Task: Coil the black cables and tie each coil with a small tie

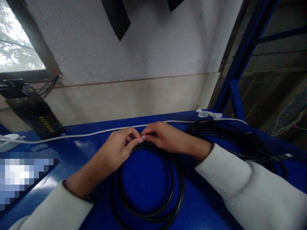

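Observation:
A coil of black cable [181,188] lies on the blue tabletop [146,179] in front of me, its loops spread into rough rings. At the far side of the coil my left hand [120,144] and my right hand [165,136] meet, fingertips almost touching. Thumb and fingers of each hand are pinched together just over the bundled cable. Whatever they pinch is too small and too hidden to name. Below the fingertips the strands run close together.
A second black cable coil [223,142] lies at right, near a crumpled white scrap [209,114]. A white cord [96,133] crosses the table's back. A dark bottle [39,113] stands at left, above a pixelated flat object [21,179]. A blue metal frame [236,73] rises at right.

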A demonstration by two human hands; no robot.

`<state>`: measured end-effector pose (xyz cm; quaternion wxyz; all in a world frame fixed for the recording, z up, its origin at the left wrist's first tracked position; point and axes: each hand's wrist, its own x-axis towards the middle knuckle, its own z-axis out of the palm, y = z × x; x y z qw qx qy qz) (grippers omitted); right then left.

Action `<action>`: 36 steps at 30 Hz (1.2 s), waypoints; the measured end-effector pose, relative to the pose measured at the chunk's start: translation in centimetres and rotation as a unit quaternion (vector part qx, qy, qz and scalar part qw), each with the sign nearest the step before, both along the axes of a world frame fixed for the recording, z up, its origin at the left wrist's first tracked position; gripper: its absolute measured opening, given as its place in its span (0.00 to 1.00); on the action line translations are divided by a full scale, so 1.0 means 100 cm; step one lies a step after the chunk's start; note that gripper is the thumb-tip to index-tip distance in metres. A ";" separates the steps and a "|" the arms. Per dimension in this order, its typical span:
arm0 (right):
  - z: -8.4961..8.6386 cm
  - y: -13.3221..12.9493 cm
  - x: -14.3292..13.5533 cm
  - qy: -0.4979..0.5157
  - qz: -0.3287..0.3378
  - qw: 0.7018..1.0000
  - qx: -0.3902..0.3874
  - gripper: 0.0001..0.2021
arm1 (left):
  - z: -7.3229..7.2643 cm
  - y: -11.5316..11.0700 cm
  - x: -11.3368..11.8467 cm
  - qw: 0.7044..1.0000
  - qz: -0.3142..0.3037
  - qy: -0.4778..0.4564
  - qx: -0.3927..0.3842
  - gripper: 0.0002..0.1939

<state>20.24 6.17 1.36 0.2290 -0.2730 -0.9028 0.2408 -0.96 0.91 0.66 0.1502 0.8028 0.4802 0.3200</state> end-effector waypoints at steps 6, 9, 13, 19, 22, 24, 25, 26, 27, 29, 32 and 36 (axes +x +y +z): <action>0.004 -0.002 0.000 0.005 0.016 0.999 -0.032 0.10 | -0.003 0.001 -0.002 1.000 -0.011 -0.013 -0.012 0.08; 0.005 -0.003 0.000 0.021 0.011 0.999 -0.035 0.10 | -0.002 0.001 -0.001 0.999 -0.016 -0.031 -0.016 0.07; -0.001 -0.005 0.002 0.067 -0.023 0.995 -0.069 0.10 | -0.002 -0.001 0.002 0.998 -0.014 -0.055 -0.021 0.06; -0.007 -0.017 0.006 0.122 -0.037 0.988 -0.083 0.09 | -0.004 -0.002 0.007 0.996 -0.014 -0.087 -0.031 0.05; -0.006 -0.021 0.006 0.125 -0.035 0.988 -0.082 0.10 | -0.004 -0.003 0.008 0.994 -0.017 -0.101 -0.033 0.05; -0.005 -0.023 0.005 0.130 -0.036 0.987 -0.084 0.11 | -0.003 -0.003 0.009 0.994 -0.012 -0.106 -0.033 0.05; -0.005 -0.023 0.005 0.133 -0.038 0.987 -0.084 0.11 | -0.003 -0.003 0.009 0.994 -0.008 -0.108 -0.033 0.05; -0.005 -0.022 0.005 0.136 -0.040 0.986 -0.083 0.11 | -0.002 -0.003 0.010 0.994 -0.005 -0.108 -0.034 0.05; -0.005 -0.022 0.005 0.139 -0.042 0.986 -0.084 0.10 | -0.002 -0.003 0.010 0.993 -0.001 -0.108 -0.036 0.05; -0.005 -0.021 0.005 0.142 -0.044 0.985 -0.091 0.09 | -0.003 -0.002 0.010 0.994 0.003 -0.106 -0.037 0.06; -0.005 -0.019 0.006 0.142 -0.062 0.983 -0.099 0.08 | -0.004 -0.001 0.009 0.994 0.005 -0.102 -0.034 0.07; -0.005 -0.018 0.007 0.136 -0.095 0.981 -0.100 0.07 | -0.005 -0.001 0.008 0.997 0.001 -0.075 -0.032 0.06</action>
